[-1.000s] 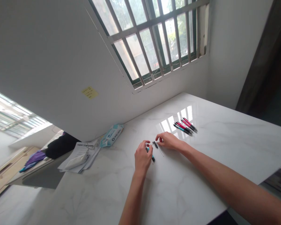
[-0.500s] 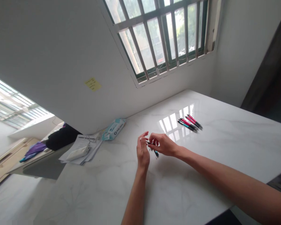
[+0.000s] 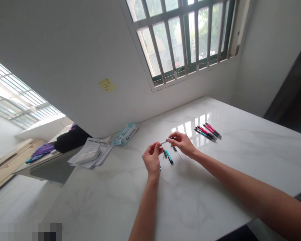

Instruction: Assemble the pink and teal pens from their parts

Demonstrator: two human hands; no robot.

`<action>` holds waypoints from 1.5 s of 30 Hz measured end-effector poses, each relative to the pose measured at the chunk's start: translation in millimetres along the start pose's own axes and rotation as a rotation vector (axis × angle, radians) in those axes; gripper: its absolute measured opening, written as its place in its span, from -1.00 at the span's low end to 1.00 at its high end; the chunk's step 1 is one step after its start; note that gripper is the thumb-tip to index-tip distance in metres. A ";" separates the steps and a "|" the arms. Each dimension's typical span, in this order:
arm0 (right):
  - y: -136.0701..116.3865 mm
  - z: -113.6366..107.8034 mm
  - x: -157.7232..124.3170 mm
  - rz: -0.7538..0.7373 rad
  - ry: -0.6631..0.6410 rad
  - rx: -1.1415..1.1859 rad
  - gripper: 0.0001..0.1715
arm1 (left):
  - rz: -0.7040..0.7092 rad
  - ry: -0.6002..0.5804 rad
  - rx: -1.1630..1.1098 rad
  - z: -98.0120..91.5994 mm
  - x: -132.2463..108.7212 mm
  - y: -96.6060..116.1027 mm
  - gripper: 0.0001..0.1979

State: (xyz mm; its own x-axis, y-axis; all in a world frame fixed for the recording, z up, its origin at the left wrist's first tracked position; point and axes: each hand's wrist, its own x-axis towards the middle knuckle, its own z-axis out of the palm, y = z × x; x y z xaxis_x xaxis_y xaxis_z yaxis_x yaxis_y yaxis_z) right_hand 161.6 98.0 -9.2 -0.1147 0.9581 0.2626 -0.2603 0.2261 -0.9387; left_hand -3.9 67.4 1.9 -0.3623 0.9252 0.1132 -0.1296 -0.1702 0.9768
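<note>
Between my hands is a slim partly dismantled pen, a pale rod with a dark section at its right end. My left hand is closed in a pinch on the pale end. The dark end is pinched in the fingers of my right hand. Below them on the table lie a teal pen barrel, a short black piece, another black piece and thin pale refills. A small teal piece shows partly behind my left wrist.
Several red and teal pens lie side by side on the marble-look table, right of my hands. At the left are a wipes packet and papers with a white pouch on top. A barred window is behind.
My hands have drawn apart, and the pen now shows stretched between them. Loose pen parts beneath have come into view. The whole scene has shifted slightly right.
</note>
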 end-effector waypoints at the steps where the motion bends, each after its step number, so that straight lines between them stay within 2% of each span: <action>1: -0.9 -1.1 1.4 0.021 0.017 0.063 -0.56 | -0.053 -0.010 -0.034 1.9 -2.0 -0.4 -0.49; 7: -8.2 -7.2 6.3 0.076 0.074 0.304 -0.58 | -0.370 -0.126 -0.165 14.9 -19.3 0.8 -0.57; 10: -10.8 -9.3 7.3 0.100 0.098 0.330 -0.57 | -0.427 -0.128 -0.186 19.3 -23.9 1.7 -0.63; 16: -12.8 -11.4 8.9 0.095 0.113 0.285 -0.55 | -0.445 -0.108 -0.187 18.7 -21.8 1.2 -0.70; 18: -11.8 -15.0 10.8 0.065 0.120 0.205 -0.56 | -0.420 -0.121 -0.170 16.7 -21.0 2.3 -0.67; 20: -11.1 -21.9 13.0 0.002 0.135 0.025 -0.62 | -0.374 -0.142 -0.134 14.5 -20.7 4.4 -0.65; 24: -11.7 -40.4 14.6 -0.125 0.103 -0.638 -0.85 | -0.291 -0.170 -0.039 11.9 -21.0 9.0 -0.65; 26: -12.3 -47.8 13.2 -0.108 0.042 -0.936 -0.86 | -0.256 -0.169 0.015 11.9 -20.9 9.7 -0.65; 29: -13.6 -53.8 9.7 -0.011 -0.131 -1.186 -0.78 | -0.179 -0.167 0.126 11.8 -19.4 7.9 -0.62; 32: -16.4 -55.1 6.7 0.069 -0.318 -1.261 -0.72 | -0.085 -0.211 0.258 10.3 -17.3 5.0 -0.65; 35: -19.0 -54.0 5.8 0.108 -0.405 -1.249 -0.74 | -0.002 -0.263 0.421 9.1 -19.0 5.6 -0.77; 38: -17.8 -52.4 7.4 0.108 -0.346 -1.212 -0.86 | 0.095 -0.275 0.669 10.6 -25.3 9.4 -0.85; 41: -11.1 -52.5 10.2 0.052 -0.227 -1.178 -0.81 | 0.198 -0.320 0.876 13.9 -31.0 11.2 -0.89; 45: -3.4 -54.3 11.5 0.056 -0.226 -1.151 -0.77 | 0.306 -0.374 0.984 16.7 -31.8 7.2 -0.92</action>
State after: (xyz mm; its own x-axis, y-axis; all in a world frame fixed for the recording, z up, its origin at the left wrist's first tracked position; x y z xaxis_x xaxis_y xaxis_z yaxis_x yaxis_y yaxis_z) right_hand 213.2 117.9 -15.1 -0.2965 0.9448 0.1398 0.7576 0.3218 -0.5679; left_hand 22.1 42.4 8.4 0.0708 0.9627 0.2612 0.7720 -0.2187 0.5968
